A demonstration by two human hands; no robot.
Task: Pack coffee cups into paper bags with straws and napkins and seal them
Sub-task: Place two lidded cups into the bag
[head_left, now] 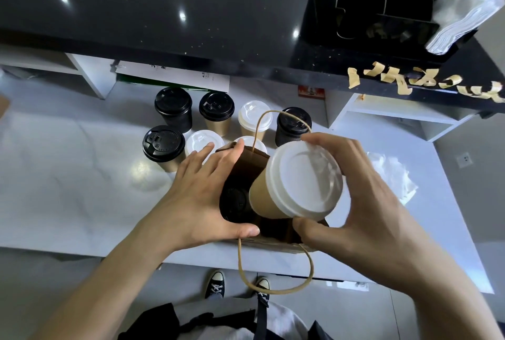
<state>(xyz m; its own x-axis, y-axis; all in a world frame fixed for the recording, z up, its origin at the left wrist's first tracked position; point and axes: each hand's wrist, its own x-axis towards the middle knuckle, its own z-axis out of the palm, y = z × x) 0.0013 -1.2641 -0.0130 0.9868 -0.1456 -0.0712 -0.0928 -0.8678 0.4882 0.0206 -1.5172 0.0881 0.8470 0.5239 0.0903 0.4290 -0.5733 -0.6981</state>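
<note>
Now two hands work over one brown paper bag point(247, 160) standing open near the front edge of the white counter point(68, 175). At the bag's 9 o'clock side the left hand point(202, 189) spans its rim, fingers straight and spread on the far edge, thumb hooked over the near edge. At 3 o'clock the right hand point(363, 192) pinches one tan cup with a white lid point(303, 181) by the lid's rim, between curled fingers above and thumb below, holding it tilted over the bag's mouth. One black-lidded cup point(236, 203) already sits inside the bag, at its 9 o'clock side.

At 12 o'clock from the bag, seven more cups stand on the counter in two rows: four with black lids point(173, 103) and three with white lids point(254, 116), two of the white ones partly hidden behind the left hand and the bag. Two paper-cord handles point(273, 289) show, one arching up at 12 o'clock, one hanging off the counter at 6 o'clock. One crumpled clear plastic sheet point(393, 173) lies at 3 o'clock. Two sneakers point(216, 285) show on the floor below.
</note>
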